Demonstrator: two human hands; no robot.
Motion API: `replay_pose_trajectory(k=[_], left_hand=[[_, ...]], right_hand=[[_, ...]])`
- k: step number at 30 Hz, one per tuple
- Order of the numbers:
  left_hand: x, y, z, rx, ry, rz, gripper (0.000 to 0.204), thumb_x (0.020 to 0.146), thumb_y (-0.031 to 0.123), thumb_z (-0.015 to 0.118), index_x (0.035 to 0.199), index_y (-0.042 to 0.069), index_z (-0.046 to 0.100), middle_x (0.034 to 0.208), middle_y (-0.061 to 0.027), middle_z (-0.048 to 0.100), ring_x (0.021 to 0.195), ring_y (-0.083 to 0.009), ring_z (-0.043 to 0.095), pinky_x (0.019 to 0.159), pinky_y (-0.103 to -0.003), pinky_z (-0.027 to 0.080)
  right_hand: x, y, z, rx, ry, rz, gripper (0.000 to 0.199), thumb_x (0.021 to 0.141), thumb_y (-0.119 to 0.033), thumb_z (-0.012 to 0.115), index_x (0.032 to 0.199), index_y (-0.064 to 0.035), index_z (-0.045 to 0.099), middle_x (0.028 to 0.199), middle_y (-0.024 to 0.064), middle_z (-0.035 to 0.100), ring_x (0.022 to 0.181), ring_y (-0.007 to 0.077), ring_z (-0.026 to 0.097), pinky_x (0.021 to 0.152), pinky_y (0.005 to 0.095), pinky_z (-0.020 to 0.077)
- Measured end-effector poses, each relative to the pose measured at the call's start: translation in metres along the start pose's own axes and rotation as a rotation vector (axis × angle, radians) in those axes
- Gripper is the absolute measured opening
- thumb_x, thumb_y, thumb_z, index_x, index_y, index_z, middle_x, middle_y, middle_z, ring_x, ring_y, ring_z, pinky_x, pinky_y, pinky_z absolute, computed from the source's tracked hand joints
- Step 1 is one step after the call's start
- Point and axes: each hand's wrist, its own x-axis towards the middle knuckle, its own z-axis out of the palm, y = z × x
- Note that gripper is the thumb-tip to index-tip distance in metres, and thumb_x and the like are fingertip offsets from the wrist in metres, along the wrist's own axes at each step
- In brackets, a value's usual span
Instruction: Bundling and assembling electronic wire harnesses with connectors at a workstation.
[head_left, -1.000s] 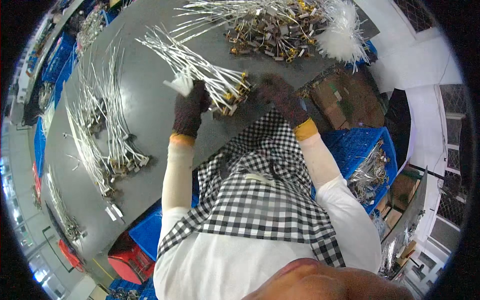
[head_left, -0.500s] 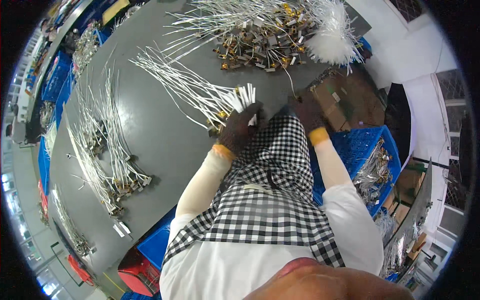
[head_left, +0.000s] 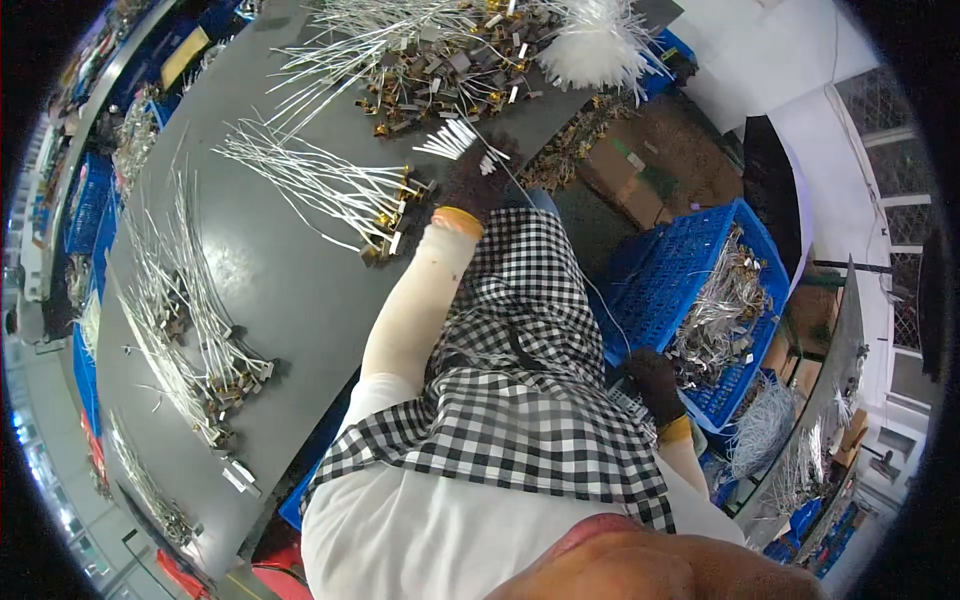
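Note:
My left hand (head_left: 480, 172), in a dark glove, is closed at the table's near edge on a fan of short white tubes (head_left: 446, 140). Past it runs a long thin wire (head_left: 607, 300), slanting down over my apron's right side. At the wire's lower end is my right hand (head_left: 655, 388), also dark-gloved, low beside the blue crate with fingers closed on it. Left of my left hand lies a bundle of white wires (head_left: 335, 195) with brass-coloured and grey end parts. A large heap of similar wired parts (head_left: 450, 75) spreads beyond on the table.
More wire bundles (head_left: 205, 330) lie along the left of the grey table (head_left: 290, 290). At my right stands a blue crate (head_left: 640, 290) of silvery wired parts. A brown carton (head_left: 640, 165) sits beyond it, and a white bristly bundle (head_left: 595, 50) at the far table edge.
My right hand has moved from the table edge down and right beside the crate, drawing the wire out. My left hand has shifted away from the wire bundle, still holding the white tubes.

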Motion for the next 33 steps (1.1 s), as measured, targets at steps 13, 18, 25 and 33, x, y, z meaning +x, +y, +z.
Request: replay_pose_trajectory(k=[13, 18, 25, 33], left_hand=[[-0.059, 0.116, 0.060, 1.480, 0.107, 0.677, 0.041, 0.091, 0.001, 0.062, 0.130, -0.005, 0.048, 0.113, -0.0141, 0.063, 0.107, -0.0214, 0.062, 0.092, -0.035, 0.055], [-0.079, 0.115, 0.075, 1.505, 0.173, 0.784, 0.042, 0.086, 0.008, 0.070, 0.124, -0.003, 0.053, 0.108, -0.0112, 0.069, 0.101, -0.0205, 0.066, 0.087, -0.032, 0.055], [-0.074, 0.120, 0.058, 1.585, 0.179, 0.847, 0.040, 0.083, 0.015, 0.075, 0.116, -0.002, 0.060, 0.099, -0.0089, 0.072, 0.093, -0.0212, 0.070, 0.081, -0.031, 0.055], [-0.074, 0.124, 0.054, 1.423, 0.063, 0.856, 0.041, 0.084, 0.013, 0.074, 0.119, -0.001, 0.058, 0.099, -0.0097, 0.071, 0.093, -0.0216, 0.070, 0.081, -0.034, 0.056]], right_hand=[[0.002, -0.010, -0.008, 0.379, -0.177, 0.207, 0.017, 0.078, -0.011, 0.066, 0.094, -0.0100, 0.069, 0.088, 0.0123, 0.067, 0.080, 0.0309, 0.065, 0.068, 0.0380, 0.0523], [-0.002, 0.006, 0.004, 0.093, -0.030, -0.128, 0.015, 0.069, -0.005, 0.068, 0.083, -0.0099, 0.065, 0.078, 0.0097, 0.062, 0.076, 0.0306, 0.060, 0.066, 0.0412, 0.0476], [-0.005, 0.002, -0.007, 0.087, -0.158, -0.070, 0.012, 0.075, -0.012, 0.065, 0.087, -0.0102, 0.066, 0.084, 0.0111, 0.063, 0.081, 0.0315, 0.061, 0.071, 0.0428, 0.0491], [0.002, 0.000, -0.015, 0.016, -0.089, -0.164, 0.014, 0.068, -0.012, 0.069, 0.082, -0.0110, 0.065, 0.082, 0.0127, 0.063, 0.080, 0.0346, 0.060, 0.069, 0.0445, 0.0484]])
